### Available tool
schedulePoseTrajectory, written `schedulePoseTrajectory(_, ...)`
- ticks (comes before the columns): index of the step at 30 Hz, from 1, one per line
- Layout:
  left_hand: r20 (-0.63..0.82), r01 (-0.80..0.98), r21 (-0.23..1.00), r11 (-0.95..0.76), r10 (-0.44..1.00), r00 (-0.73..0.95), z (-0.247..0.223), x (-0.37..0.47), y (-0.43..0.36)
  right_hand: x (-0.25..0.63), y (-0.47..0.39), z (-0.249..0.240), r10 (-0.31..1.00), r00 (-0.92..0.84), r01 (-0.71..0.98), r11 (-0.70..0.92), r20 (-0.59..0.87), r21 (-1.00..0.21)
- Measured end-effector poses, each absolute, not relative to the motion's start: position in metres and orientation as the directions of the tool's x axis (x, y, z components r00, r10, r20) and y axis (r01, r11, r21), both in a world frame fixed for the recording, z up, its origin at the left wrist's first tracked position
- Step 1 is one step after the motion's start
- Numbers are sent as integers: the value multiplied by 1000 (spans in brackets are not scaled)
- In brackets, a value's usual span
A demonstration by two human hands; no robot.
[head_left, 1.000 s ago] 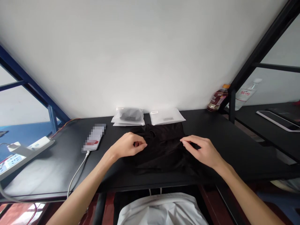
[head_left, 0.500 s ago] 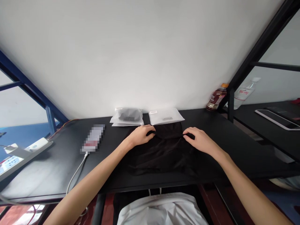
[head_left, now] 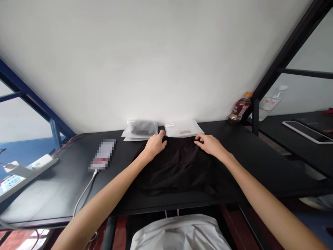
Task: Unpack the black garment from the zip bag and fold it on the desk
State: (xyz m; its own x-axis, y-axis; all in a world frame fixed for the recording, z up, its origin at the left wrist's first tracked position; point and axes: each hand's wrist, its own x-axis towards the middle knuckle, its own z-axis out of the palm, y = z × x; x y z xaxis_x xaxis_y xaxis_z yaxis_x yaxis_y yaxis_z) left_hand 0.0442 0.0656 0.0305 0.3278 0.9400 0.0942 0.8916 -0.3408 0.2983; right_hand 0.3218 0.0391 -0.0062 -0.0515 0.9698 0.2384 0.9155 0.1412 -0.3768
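A black cloth lies spread and slightly wrinkled on the black table. At its far left corner my left hand is closed, thumb and fingers pinching the fabric. My right hand pinches the far right part of the same cloth. Just beyond the hands are two frosted plastic bags: the left bag has something dark inside and lies on a small stack, while the right bag looks flat and pale. The cloth's far edge touches or overlaps the right bag's near edge.
A pixelated phone with a white cable lies on the left. Farther left is a power strip. A dark drink bottle stands by the wall at the right, near a clear bottle and a tablet.
Both hands have moved slightly away from me and closer together. The cloth's far edge has been drawn up toward the bags and now looks straighter.
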Motion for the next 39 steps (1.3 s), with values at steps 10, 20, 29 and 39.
schedulePoseTrajectory(10,195,820,269,-505,862,468,46,31,30,306,23,5,901,-113,909,264,418,-323)
schedulePoseTrajectory(20,91,776,201,-598,800,593,18,-1,-26,258,-38,-19,883,-408,819,466,233,-334)
schedulePoseTrajectory(29,81,812,191,-551,833,547,7,-12,-25,267,-44,-14,899,-433,859,431,56,-276)
schedulePoseTrajectory(39,153,814,206,-543,839,522,10,-12,-21,268,-42,-23,890,-441,849,455,117,-269)
